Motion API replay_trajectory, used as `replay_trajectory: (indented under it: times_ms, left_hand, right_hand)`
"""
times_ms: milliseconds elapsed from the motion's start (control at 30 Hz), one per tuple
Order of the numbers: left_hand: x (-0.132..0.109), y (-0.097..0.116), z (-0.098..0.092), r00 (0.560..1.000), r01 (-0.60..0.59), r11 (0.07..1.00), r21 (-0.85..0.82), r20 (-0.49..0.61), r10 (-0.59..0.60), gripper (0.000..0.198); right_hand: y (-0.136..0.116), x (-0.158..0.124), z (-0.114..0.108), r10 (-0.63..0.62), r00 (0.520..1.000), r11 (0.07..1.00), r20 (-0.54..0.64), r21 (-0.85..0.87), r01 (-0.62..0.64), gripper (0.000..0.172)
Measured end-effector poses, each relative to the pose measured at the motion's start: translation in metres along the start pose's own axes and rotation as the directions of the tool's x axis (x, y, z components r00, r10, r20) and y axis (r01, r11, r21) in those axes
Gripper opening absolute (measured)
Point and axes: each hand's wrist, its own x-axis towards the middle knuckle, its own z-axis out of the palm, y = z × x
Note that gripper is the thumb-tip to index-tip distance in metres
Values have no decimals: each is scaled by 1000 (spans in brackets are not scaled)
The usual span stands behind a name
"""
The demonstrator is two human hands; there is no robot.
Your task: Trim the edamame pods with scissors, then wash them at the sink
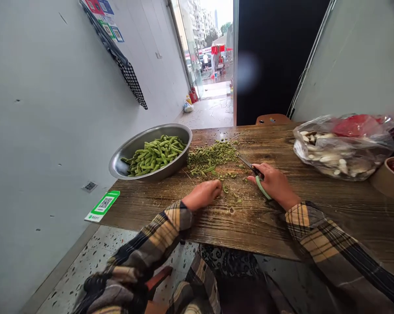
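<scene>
My right hand is wrapped round a pair of scissors with a pale green handle, its blades pointing away to the upper left. Closed fingers on my left hand rest low over the table in front of the trimmings; whatever they may hold is hidden. Beyond it lies a spread pile of green pod trimmings, with loose bits scattered nearer to me. To the left stands a wide metal basin heaped with green soybean pods.
On the right are a clear plastic bag of mushrooms and a brown paper tub with red contents. A green QR-code card sits at the wooden table's left edge. A wall runs along the left.
</scene>
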Motion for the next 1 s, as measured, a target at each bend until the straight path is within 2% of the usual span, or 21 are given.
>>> replay_trajectory:
  times_ms: [67, 167, 233, 300, 367, 433, 467, 500, 600, 667, 733, 800, 900, 1000]
  left_hand:
    - [18, -8, -10, 993, 44, 998, 48, -109, -39, 15]
    - [26, -8, -38, 967, 40, 989, 143, -254, -2, 19]
    - [23, -8, -65, 930, 73, 967, 246, -366, 22, 22]
    - [17, -15, -96, 873, 179, 929, 323, -488, 1, 24]
    - [11, -33, -126, 804, 299, 883, 361, -594, -29, 30]
    - [1, -58, -152, 818, 332, 854, 400, -573, -50, 51]
    - [-6, -72, -161, 814, 362, 843, 399, -575, -78, 58]
    - [-14, -85, -167, 791, 402, 829, 390, -604, -100, 60]
    - [-45, -113, -166, 655, 546, 773, 325, -740, -152, 57]
    - [-65, -123, -154, 605, 615, 742, 266, -763, -227, 58]
    - [-78, -126, -139, 577, 655, 720, 230, -767, -280, 59]
    - [-83, -125, -128, 539, 686, 693, 221, -794, -281, 58]
    - [-81, -121, -122, 490, 748, 628, 215, -817, -303, 55]
    - [-78, -116, -125, 520, 761, 598, 251, -787, -332, 53]
  right_hand:
    - [1, 0, 2, -6, 1000, 1000, -5, 6, 6, 41]
    - [3, -1, 4, -26, 1000, 999, -2, 26, 26, 39]
    - [4, -1, 6, -31, 999, 999, -5, 35, 32, 39]
    - [5, -2, 8, -29, 999, 999, -22, 37, 30, 40]
    - [7, -2, 10, -25, 999, 999, -38, 34, 26, 40]
    - [8, -2, 10, -21, 999, 999, -43, 25, 22, 41]
    - [9, -2, 10, -18, 999, 1000, -41, 19, 19, 41]
    - [10, -2, 10, -14, 999, 1000, -37, 11, 14, 40]
    - [13, -2, 11, 8, 1000, 1000, -12, -27, -8, 40]
    - [14, -2, 13, 21, 1000, 998, 18, -52, -20, 42]
    - [15, -2, 16, 26, 998, 998, 50, -50, -23, 43]
    - [16, 0, 18, 27, 997, 1000, 71, -14, -26, 45]
    - [18, 5, 21, 22, 997, 998, 78, 64, -27, 51]
    - [22, 9, 23, 18, 997, 992, 69, 125, -27, 55]
